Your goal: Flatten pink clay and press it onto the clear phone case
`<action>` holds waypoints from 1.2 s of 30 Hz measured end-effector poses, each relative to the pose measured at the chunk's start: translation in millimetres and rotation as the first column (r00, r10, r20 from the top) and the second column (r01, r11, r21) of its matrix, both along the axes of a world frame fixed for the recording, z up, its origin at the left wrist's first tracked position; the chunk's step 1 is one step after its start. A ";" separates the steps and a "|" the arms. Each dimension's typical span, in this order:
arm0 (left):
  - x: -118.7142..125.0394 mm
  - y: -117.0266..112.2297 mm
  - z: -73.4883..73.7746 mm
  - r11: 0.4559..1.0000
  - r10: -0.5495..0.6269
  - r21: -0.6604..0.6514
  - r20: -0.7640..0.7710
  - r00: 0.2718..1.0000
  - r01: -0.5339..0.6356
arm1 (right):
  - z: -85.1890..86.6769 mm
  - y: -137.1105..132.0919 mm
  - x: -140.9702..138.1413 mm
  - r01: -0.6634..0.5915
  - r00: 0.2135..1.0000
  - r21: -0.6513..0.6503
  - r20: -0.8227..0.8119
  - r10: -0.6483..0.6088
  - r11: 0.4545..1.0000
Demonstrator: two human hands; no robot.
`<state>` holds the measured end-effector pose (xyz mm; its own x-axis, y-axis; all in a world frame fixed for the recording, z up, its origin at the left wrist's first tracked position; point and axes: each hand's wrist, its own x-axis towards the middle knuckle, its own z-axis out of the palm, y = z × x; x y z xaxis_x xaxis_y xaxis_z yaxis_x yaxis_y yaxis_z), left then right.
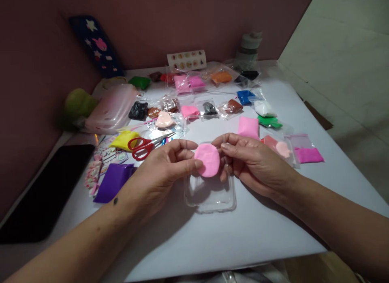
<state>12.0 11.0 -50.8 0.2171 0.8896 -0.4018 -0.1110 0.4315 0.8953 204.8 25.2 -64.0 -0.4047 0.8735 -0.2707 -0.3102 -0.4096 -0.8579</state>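
A flat round disc of pink clay [207,159] is held up between both hands just above a clear phone case [210,196] lying on the white table [258,226]. My left hand [168,165] pinches the disc's left edge with thumb and fingers. My right hand [252,161] pinches its right edge, fingers curled behind it. Both hands are closed on the clay.
Several small bags of coloured clay [212,100] are spread over the far half of the table. Red-handled scissors [144,147] and a purple bag [113,181] lie to the left. A black phone [42,194] rests at the left edge. A maroon wall stands behind.
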 end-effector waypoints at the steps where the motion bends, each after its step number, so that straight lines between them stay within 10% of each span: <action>1: 0.5 -0.7 0.1 1.000 -0.005 0.000 0.002 1.000 0.005 | 0.3 -0.9 -0.4 -0.005 1.000 -0.002 -0.018 0.005 1.000; 7: 2.8 -4.1 1.3 0.999 -0.027 0.030 -0.071 0.997 0.030 | -1.0 -5.8 -0.3 -0.146 0.988 -0.090 0.041 0.150 0.985; 36: 8.7 -6.8 -0.5 0.996 -0.031 0.086 -0.089 0.996 0.038 | 0.7 -9.0 0.5 -0.120 0.981 0.040 0.159 0.112 0.992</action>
